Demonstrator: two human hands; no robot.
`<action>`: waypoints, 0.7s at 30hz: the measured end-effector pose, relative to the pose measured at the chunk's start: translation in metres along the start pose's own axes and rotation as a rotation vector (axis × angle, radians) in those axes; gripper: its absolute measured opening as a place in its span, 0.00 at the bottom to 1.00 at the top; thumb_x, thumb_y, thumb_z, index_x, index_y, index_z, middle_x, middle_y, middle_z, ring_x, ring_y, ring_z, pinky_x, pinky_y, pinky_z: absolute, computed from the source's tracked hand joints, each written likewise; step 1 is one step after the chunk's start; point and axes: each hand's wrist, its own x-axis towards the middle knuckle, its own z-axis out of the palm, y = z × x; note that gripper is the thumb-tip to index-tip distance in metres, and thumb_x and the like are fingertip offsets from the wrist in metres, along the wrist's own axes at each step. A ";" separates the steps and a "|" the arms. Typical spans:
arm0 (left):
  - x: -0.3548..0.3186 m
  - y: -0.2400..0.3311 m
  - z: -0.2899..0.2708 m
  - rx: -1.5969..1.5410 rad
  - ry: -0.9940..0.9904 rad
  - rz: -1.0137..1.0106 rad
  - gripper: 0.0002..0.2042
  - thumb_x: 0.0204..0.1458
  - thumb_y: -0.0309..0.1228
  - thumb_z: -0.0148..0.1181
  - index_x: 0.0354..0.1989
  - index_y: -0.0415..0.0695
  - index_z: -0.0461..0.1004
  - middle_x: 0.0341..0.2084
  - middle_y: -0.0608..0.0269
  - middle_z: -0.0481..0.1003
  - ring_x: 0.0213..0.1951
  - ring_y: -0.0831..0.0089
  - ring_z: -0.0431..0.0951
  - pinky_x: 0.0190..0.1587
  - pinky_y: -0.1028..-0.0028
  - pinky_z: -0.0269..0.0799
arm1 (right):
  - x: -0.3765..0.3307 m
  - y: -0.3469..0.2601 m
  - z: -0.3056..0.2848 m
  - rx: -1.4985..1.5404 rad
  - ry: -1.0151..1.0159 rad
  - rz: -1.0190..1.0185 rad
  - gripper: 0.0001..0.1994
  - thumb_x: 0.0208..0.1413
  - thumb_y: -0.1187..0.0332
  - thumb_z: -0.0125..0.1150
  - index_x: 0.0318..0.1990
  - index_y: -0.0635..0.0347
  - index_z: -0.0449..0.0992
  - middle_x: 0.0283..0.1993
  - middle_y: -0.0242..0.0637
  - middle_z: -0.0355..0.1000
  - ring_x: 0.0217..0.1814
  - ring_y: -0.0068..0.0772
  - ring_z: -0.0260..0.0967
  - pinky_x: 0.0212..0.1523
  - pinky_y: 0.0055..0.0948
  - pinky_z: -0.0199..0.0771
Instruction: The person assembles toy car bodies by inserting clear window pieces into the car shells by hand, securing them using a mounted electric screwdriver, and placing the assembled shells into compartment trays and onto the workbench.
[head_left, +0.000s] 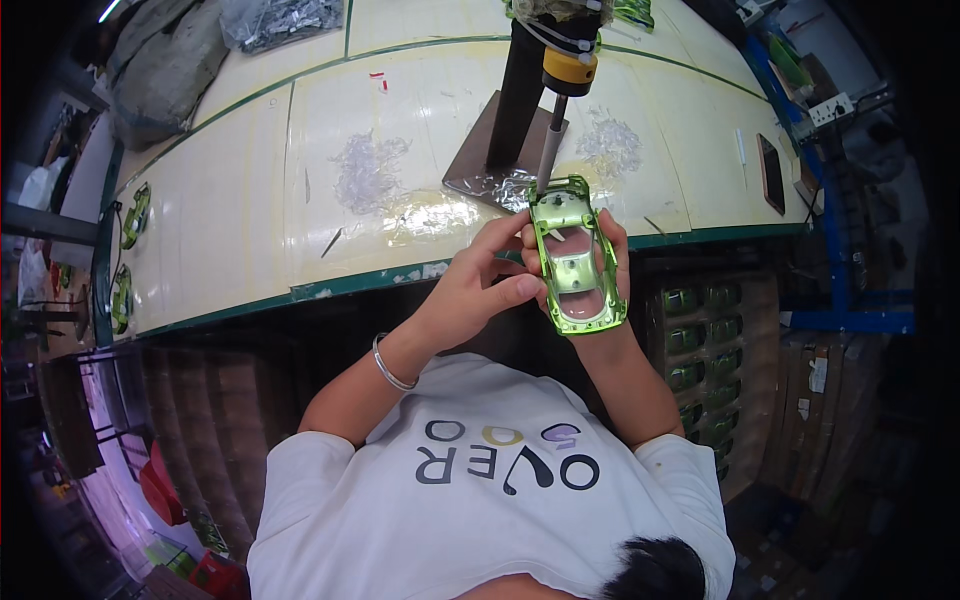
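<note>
The green car shell [576,270] was held nearer the person than the black post [516,100]. The right hand [617,250] gripped it from beneath and along its right side; the left hand [480,285] was half-curled at its left edge, though whether it gripped could not be told. A grey metal tip [550,158] slanted down beside the post to the shell's far left corner. Heaps of clear plastic scraps [368,172] lay either side of the post, a dark phone [771,174] well to its right, green parts [122,298] far to its left.
</note>
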 end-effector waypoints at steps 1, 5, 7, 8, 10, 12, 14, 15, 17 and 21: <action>0.000 0.000 0.000 0.023 0.011 0.023 0.31 0.44 0.32 0.56 0.55 0.38 0.50 0.37 0.63 0.60 0.39 0.77 0.66 0.44 0.74 0.63 | -0.001 0.000 0.004 -0.016 0.010 0.001 0.28 0.51 0.48 0.35 0.40 0.70 0.63 0.34 0.44 0.65 0.31 0.33 0.66 0.24 0.28 0.74; 0.000 -0.001 0.000 0.039 0.021 0.038 0.30 0.44 0.32 0.56 0.55 0.38 0.51 0.38 0.63 0.59 0.39 0.77 0.66 0.44 0.74 0.64 | -0.002 0.001 0.009 -0.017 0.010 0.004 0.25 0.52 0.51 0.35 0.39 0.66 0.66 0.33 0.42 0.67 0.31 0.32 0.67 0.26 0.28 0.72; -0.001 0.000 0.001 0.003 0.012 0.021 0.29 0.45 0.33 0.55 0.55 0.37 0.51 0.39 0.62 0.59 0.40 0.76 0.66 0.44 0.75 0.64 | -0.003 0.002 0.009 0.000 0.012 -0.011 0.27 0.51 0.48 0.35 0.40 0.69 0.65 0.34 0.44 0.66 0.32 0.33 0.67 0.27 0.27 0.73; -0.002 0.001 0.001 0.003 0.013 0.022 0.29 0.45 0.33 0.55 0.55 0.37 0.51 0.39 0.62 0.59 0.40 0.76 0.66 0.44 0.75 0.64 | -0.003 0.003 0.009 0.017 0.015 -0.027 0.31 0.50 0.46 0.35 0.41 0.72 0.63 0.34 0.45 0.65 0.32 0.33 0.66 0.27 0.27 0.74; -0.002 0.001 0.001 0.016 0.021 0.016 0.29 0.46 0.33 0.55 0.55 0.36 0.51 0.41 0.62 0.58 0.41 0.76 0.66 0.44 0.76 0.63 | -0.004 0.003 0.010 0.034 0.014 -0.014 0.30 0.50 0.46 0.35 0.41 0.72 0.64 0.34 0.45 0.65 0.32 0.33 0.67 0.28 0.27 0.74; -0.002 0.002 0.003 0.019 0.034 0.019 0.29 0.46 0.33 0.55 0.54 0.36 0.51 0.41 0.62 0.58 0.41 0.77 0.66 0.44 0.76 0.63 | -0.004 0.002 0.012 0.050 0.012 -0.001 0.30 0.50 0.46 0.35 0.40 0.71 0.64 0.34 0.44 0.66 0.32 0.33 0.67 0.29 0.27 0.74; -0.002 0.004 0.003 0.023 0.047 0.023 0.28 0.47 0.34 0.54 0.54 0.36 0.52 0.41 0.62 0.58 0.41 0.77 0.66 0.44 0.76 0.63 | -0.005 0.000 0.013 0.055 0.035 0.028 0.26 0.53 0.50 0.33 0.38 0.68 0.66 0.32 0.42 0.67 0.31 0.33 0.68 0.29 0.28 0.73; -0.001 0.005 0.003 0.019 0.049 0.019 0.28 0.47 0.34 0.55 0.54 0.36 0.52 0.41 0.62 0.58 0.41 0.77 0.66 0.44 0.77 0.63 | -0.005 0.000 0.015 0.053 0.032 0.028 0.26 0.53 0.50 0.33 0.38 0.68 0.66 0.32 0.42 0.67 0.31 0.33 0.68 0.29 0.28 0.73; 0.000 0.007 0.003 0.016 0.052 0.016 0.27 0.47 0.34 0.55 0.53 0.36 0.53 0.41 0.63 0.58 0.41 0.77 0.66 0.44 0.77 0.63 | -0.003 0.000 0.019 0.071 0.087 0.017 0.26 0.53 0.51 0.34 0.38 0.69 0.66 0.32 0.43 0.67 0.31 0.33 0.68 0.29 0.28 0.73; 0.004 0.009 0.004 0.027 0.049 0.015 0.27 0.46 0.33 0.55 0.53 0.36 0.54 0.41 0.62 0.58 0.42 0.76 0.65 0.45 0.77 0.63 | -0.002 -0.003 0.021 0.079 0.067 -0.006 0.25 0.53 0.51 0.34 0.36 0.69 0.66 0.31 0.43 0.68 0.31 0.33 0.68 0.29 0.27 0.73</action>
